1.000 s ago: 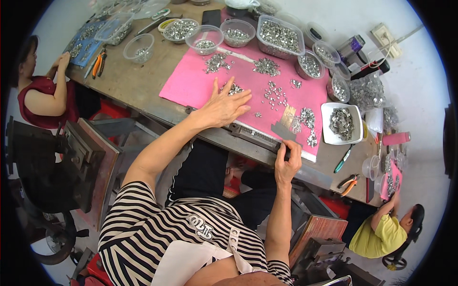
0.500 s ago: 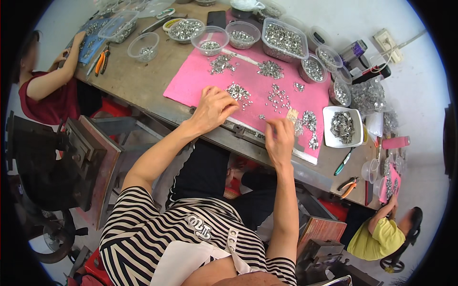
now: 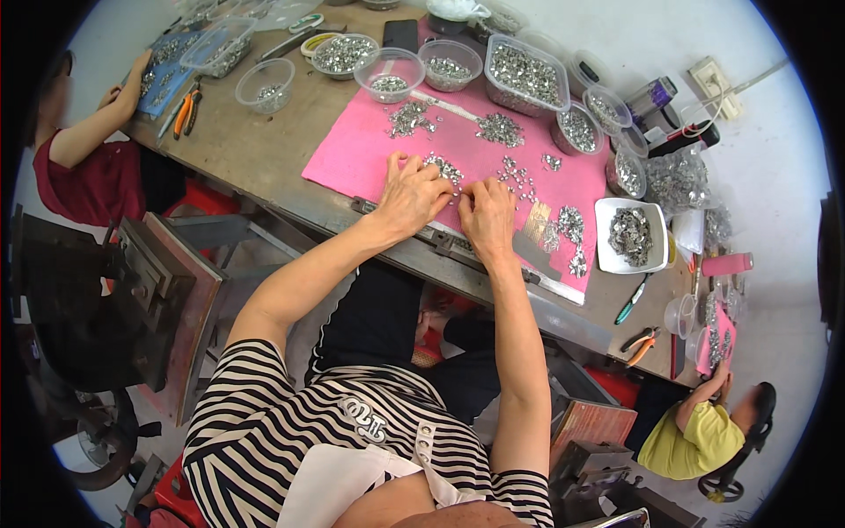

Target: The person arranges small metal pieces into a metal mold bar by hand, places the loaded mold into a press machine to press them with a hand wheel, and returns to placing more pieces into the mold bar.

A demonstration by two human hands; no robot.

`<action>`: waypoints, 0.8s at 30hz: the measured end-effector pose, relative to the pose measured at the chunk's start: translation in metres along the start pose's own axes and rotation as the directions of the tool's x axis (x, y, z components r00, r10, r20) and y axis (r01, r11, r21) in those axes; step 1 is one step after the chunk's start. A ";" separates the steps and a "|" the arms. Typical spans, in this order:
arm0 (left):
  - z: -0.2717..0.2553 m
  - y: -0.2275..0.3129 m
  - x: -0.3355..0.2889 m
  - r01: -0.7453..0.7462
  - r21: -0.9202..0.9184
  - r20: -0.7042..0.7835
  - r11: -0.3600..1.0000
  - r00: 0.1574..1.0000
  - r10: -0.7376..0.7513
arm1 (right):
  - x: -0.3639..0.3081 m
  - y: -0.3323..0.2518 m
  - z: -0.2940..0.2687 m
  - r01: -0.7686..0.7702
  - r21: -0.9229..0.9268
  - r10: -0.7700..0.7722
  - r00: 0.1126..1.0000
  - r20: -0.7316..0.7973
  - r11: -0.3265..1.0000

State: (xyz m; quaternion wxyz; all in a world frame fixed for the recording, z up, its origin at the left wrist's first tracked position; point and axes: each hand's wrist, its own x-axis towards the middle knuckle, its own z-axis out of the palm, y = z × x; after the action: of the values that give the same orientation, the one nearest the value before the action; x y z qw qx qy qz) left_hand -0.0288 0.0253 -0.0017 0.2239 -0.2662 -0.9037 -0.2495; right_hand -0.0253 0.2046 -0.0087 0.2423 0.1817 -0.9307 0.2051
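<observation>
Over the near edge of a pink cloth (image 3: 343, 145), my left hand (image 3: 410, 195) bends its fingers down beside a pile of small shiny metal pieces (image 3: 447, 169). Close to its right, my right hand (image 3: 489, 216) has thumb and fingertips drawn together. A narrow gap separates the two hands. Whatever the fingertips hold is too small or too hidden to make out. Right of my right hand lie scattered metal pieces (image 3: 518, 179), a row of thin gold-coloured strips (image 3: 536, 222) and another small metal pile (image 3: 571, 223).
Clear tubs of metal pieces (image 3: 526, 77) line the back. A white square bowl (image 3: 631, 234) stands right, near green-handled pliers (image 3: 631, 299) and orange-handled pliers (image 3: 643, 345). More orange pliers (image 3: 187, 111) lie left. Co-workers in a red top (image 3: 97, 176) and yellow top (image 3: 691, 440) sit at either side.
My right hand has moved left and a little farther away, up close to my left hand. My left hand has shifted slightly right, and its fingers have bent down.
</observation>
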 end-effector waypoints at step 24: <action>0.024 0.068 -0.012 -0.258 -0.372 0.041 0.892 0.955 0.293 | -0.085 0.016 -0.093 -0.047 0.222 0.027 0.995 0.094 0.974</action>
State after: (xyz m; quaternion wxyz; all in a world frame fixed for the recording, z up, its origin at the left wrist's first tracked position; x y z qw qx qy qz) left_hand 0.0141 0.0846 -0.0036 0.1603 -0.4401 -0.8047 -0.3647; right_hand 0.0729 0.2822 0.0164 0.1743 0.1995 -0.9149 0.3047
